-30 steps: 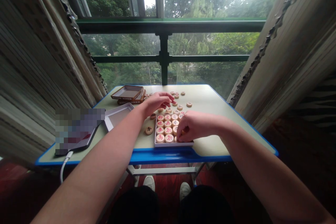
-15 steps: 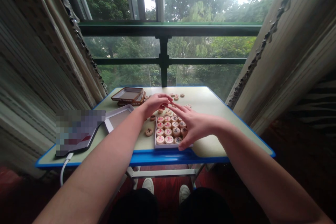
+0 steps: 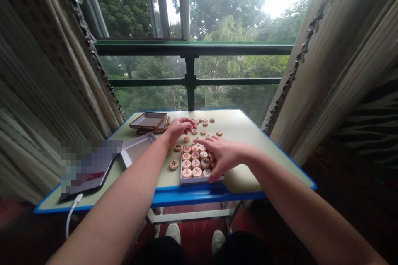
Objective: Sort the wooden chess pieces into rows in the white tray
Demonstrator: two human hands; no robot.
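A shallow white box (image 3: pixel 186 181) near the front edge of the table holds rows of round wooden Chinese chess pieces (image 3: pixel 195 163) with red and black characters. My right hand (image 3: pixel 228 154) is spread over the box's right side, thumb by the front wall and fingers reaching across the back, hiding some pieces. Beyond the box, my left hand (image 3: pixel 180 128) hovers with fingers loosely bent and apart, close to loose pieces (image 3: pixel 194 131); nothing shows in it. One black-marked piece (image 3: pixel 173 165) lies left of the box, and another (image 3: pixel 177 148) lies under my left wrist.
Brown-framed trays (image 3: pixel 149 121) are stacked at the back left of the table (image 3: pixel 248 174). A white box lid (image 3: pixel 137 149) lies in front of them. Farther left is a tablet-like device (image 3: pixel 108 169) with a white cable (image 3: pixel 69 217). Several loose pieces (image 3: pixel 205 124) are scattered toward the back.
My hands have parted: the left has drawn away to the left over the loose pieces, while the right has settled lower over the box. The view has tilted slightly up.
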